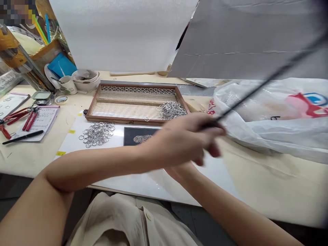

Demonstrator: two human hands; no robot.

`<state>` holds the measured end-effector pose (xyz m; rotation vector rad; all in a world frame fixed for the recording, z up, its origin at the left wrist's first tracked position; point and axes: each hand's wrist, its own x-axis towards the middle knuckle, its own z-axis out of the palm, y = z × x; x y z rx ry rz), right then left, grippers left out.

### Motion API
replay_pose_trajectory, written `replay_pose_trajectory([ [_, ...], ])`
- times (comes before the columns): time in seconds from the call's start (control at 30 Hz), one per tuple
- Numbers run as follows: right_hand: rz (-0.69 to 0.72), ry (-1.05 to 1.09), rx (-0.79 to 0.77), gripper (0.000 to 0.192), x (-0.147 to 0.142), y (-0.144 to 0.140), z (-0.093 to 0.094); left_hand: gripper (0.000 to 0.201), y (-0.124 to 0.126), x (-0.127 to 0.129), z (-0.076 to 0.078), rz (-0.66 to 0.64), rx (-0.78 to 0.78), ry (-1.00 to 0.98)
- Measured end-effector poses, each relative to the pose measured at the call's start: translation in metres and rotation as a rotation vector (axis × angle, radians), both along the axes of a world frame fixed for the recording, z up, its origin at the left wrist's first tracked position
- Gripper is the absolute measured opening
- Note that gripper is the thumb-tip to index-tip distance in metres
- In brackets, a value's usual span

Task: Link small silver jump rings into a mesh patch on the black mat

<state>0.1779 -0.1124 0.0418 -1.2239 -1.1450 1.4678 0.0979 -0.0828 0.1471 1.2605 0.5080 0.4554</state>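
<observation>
My left hand (179,140) reaches across to the right over the white board. Its thumb and fingers are closed on a thin black cord (258,85), which runs taut up to the top right corner and is blurred. Below and behind it is my right hand (179,172); only the wrist and part of the palm show, and its fingers are hidden. Partly covered by the left hand, a black tray (130,136) holds a heap of small metal pieces (142,138). Loose metal rings (98,134) are piled left of the tray.
Behind the hands lies a wooden-framed mesh tray (123,109) with rows of rings and a ring heap (173,110). A white plastic bag (271,116) fills the right. Red-handled pliers (30,118), a notebook (43,124), a black pen (23,137) and bowls (87,80) stand left.
</observation>
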Motion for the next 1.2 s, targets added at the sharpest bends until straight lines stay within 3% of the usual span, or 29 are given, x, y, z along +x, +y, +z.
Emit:
replay_pose_trajectory([
  [0.2,-0.306,0.360,-0.168,0.030,0.017,-0.025,-0.001,0.008,0.026,-0.072,-0.036,0.282,-0.050,0.143],
  [0.37,-0.363,0.452,-0.217,0.027,0.016,-0.028,-0.005,0.006,0.020,-0.098,-0.066,0.369,-0.071,0.235],
  [0.67,-0.378,0.475,-0.253,0.026,0.011,-0.029,-0.003,0.009,0.008,-0.107,-0.092,0.363,-0.102,0.270],
  [0.9,-0.356,0.461,-0.259,0.030,0.012,-0.031,-0.003,0.011,0.005,-0.107,-0.095,0.347,-0.097,0.311],
  [1.0,-0.369,0.356,-0.231,0.031,0.021,-0.040,-0.004,0.012,0.005,-0.105,-0.095,0.330,-0.102,0.336],
  [1.1,-0.497,0.184,-0.171,0.030,0.043,-0.061,-0.011,0.013,0.005,-0.104,-0.095,0.299,-0.081,0.339],
  [1.2,-0.785,0.023,-0.090,0.034,0.078,-0.096,-0.022,0.014,0.006,-0.104,-0.098,0.262,-0.049,0.351],
])
